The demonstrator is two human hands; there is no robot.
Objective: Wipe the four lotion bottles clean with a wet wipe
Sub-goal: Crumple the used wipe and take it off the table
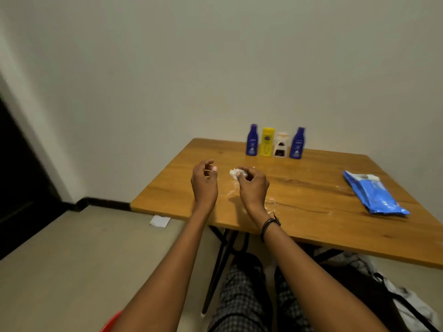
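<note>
Four lotion bottles stand in a row at the table's far edge by the wall: a blue bottle (252, 140), a yellow bottle (267, 142), a white bottle (281, 144) and a second blue bottle (297, 143). My right hand (251, 185) hovers over the table in front of them, its fingers pinched on a crumpled white wet wipe (236, 174). My left hand (204, 182) is just to the left, fingers curled loosely and apart, holding nothing. Both hands are well short of the bottles.
The wooden table (311, 188) has a blue wet-wipe pack (374, 195) lying at its right side and pale smears near my right wrist. A white scrap of paper (160, 221) lies on the floor left of the table. A dark doorway is at far left.
</note>
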